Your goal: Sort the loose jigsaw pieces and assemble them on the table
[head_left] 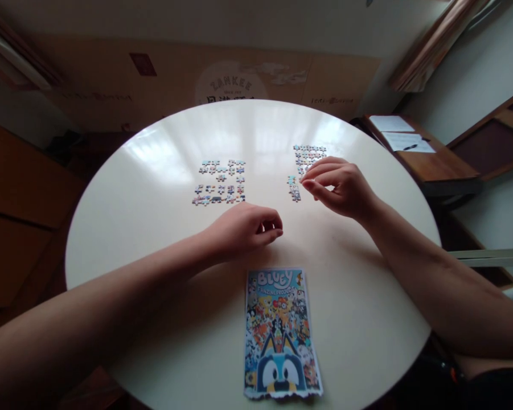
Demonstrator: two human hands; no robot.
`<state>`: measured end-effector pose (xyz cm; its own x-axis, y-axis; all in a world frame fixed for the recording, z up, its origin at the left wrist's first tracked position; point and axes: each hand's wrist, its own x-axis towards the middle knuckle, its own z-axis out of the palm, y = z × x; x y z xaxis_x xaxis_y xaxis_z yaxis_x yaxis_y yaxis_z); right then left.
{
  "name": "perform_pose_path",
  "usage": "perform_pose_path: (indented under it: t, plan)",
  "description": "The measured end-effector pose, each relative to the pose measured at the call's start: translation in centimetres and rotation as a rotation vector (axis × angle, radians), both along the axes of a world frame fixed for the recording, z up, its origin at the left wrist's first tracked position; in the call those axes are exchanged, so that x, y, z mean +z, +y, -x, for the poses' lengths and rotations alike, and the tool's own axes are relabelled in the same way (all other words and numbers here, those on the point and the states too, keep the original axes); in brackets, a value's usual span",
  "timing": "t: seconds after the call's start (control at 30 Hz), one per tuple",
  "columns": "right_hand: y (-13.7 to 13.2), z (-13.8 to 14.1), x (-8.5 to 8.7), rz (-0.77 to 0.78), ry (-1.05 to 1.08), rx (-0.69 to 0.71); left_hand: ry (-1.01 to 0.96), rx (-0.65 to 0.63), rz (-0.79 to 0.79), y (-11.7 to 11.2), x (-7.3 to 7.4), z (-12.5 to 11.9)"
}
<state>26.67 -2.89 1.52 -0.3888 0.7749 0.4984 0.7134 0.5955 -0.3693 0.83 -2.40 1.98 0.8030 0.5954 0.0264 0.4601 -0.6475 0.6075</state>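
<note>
My right hand reaches over the right group of jigsaw puzzle pieces, thumb and forefinger drawn together in a pinch. Anything between those fingertips is too small to make out. Close by its fingertips lie light-blue and patterned pieces; the hand covers part of this group. My left hand rests low over the table, its fingers curled toward the thumb and no piece visible in them. Just beyond it, a second group of jigsaw pieces lies in loose rows, separate from the first.
A colourful Bluey picture sheet with a ragged lower edge lies in front of me on the round white table. Behind the table's right edge is a wooden desk with papers and a pen. Curtains hang at both sides.
</note>
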Motion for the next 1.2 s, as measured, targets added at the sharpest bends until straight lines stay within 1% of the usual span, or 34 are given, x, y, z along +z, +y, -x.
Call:
perform_pose_path:
  t: [0.27,0.33,0.4,0.47,0.5,0.6,0.67,0.7,0.77,0.83,0.93,1.1,1.2]
  plan:
    - [0.1,0.3,-0.3,-0.058,0.115,0.058,-0.095,-0.062,-0.098,0.0,-0.3,0.1]
    - [0.0,0.5,-0.2,-0.082,0.156,0.057,-0.128,-0.052,-0.174,0.0,0.0,0.4]
    - [-0.3,0.8,-0.1,-0.108,0.239,0.029,-0.164,-0.013,-0.281,0.2,0.8,1.1]
    - [-0.7,1.2,0.1,-0.123,0.365,-0.027,-0.216,0.085,-0.39,1.0,1.9,2.1]
    - [-0.9,1.3,0.2,-0.134,0.418,-0.04,-0.257,0.165,-0.442,1.6,2.4,2.8]
    - [-1.3,1.6,0.4,-0.186,0.508,-0.073,-0.405,0.476,-0.559,4.1,3.6,5.2]
    - [-1.5,1.7,0.6,-0.222,0.534,-0.088,-0.482,0.638,-0.569,5.9,3.6,6.7]
    - [-1.5,1.7,0.6,-0.236,0.539,-0.09,-0.519,0.691,-0.565,6.8,3.5,7.3]
    - [-1.4,1.7,0.7,-0.25,0.539,-0.084,-0.551,0.751,-0.536,8.1,2.9,8.1]
    - [-1.2,1.7,0.6,-0.255,0.532,-0.071,-0.511,0.782,-0.523,9.0,2.3,8.4]
    - [-1.0,1.8,0.5,-0.255,0.525,-0.055,-0.416,0.796,-0.532,9.7,1.7,8.8]
    - [-0.9,1.9,0.2,-0.252,0.527,-0.055,-0.331,0.787,-0.567,10.1,1.5,9.4]
    - [-1.0,1.8,0.1,-0.248,0.529,-0.055,-0.268,0.752,-0.528,10.0,1.3,9.3]
